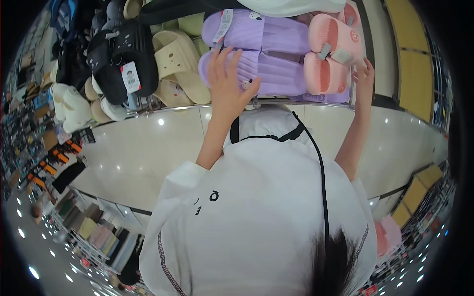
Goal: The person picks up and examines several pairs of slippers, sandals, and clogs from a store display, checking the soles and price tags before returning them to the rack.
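Note:
My left hand [226, 84] is spread over the toe end of a pair of purple slippers [281, 74]. Its fingertips rest right at the nearer slipper, which has a ribbed upper and a small white charm. A tag [223, 25] hangs on the farther purple slipper. At the right end of the rack, my right hand [364, 75] is beside a pair of pink slippers [323, 74], with its fingers apart. A grey fastener and a tag [342, 56] join the pink pair, close to the right fingertips.
Black slippers [136, 54] with a tag and beige slippers [180, 59] lie to the left on the same wire rack [187, 107]. White clogs [70, 106] sit farther left. A yellow-panelled shelf [417, 74] stands across the aisle on the right. Shiny floor tiles [148, 143] show below the rack.

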`<control>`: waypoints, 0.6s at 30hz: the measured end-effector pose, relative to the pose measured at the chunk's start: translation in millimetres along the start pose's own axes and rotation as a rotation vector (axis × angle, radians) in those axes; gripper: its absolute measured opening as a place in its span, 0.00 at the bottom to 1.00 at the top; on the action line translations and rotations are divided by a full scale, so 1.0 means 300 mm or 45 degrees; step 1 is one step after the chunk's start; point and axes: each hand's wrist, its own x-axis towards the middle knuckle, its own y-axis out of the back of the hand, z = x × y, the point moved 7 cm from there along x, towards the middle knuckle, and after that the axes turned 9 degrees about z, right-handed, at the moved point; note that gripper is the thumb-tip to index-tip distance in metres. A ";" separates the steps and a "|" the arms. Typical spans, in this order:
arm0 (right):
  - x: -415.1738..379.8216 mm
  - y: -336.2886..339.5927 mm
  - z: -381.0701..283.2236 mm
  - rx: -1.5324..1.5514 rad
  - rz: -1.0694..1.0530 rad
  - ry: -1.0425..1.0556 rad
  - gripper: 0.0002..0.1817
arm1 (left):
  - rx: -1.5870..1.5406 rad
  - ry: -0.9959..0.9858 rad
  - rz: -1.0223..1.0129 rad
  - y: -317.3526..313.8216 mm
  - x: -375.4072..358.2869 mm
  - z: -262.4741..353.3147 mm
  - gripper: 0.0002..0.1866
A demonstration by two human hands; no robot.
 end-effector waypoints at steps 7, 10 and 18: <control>0.052 -0.145 0.036 0.293 -0.252 -0.102 0.24 | 0.271 0.041 -0.094 -0.084 -0.038 -0.015 0.32; 0.058 -0.152 0.060 0.543 -0.256 -0.212 0.22 | 0.237 0.037 -0.095 -0.080 -0.036 -0.014 0.32; -0.074 -0.103 -0.106 1.069 -0.359 -0.403 0.20 | 0.263 0.053 -0.095 -0.076 -0.031 0.008 0.34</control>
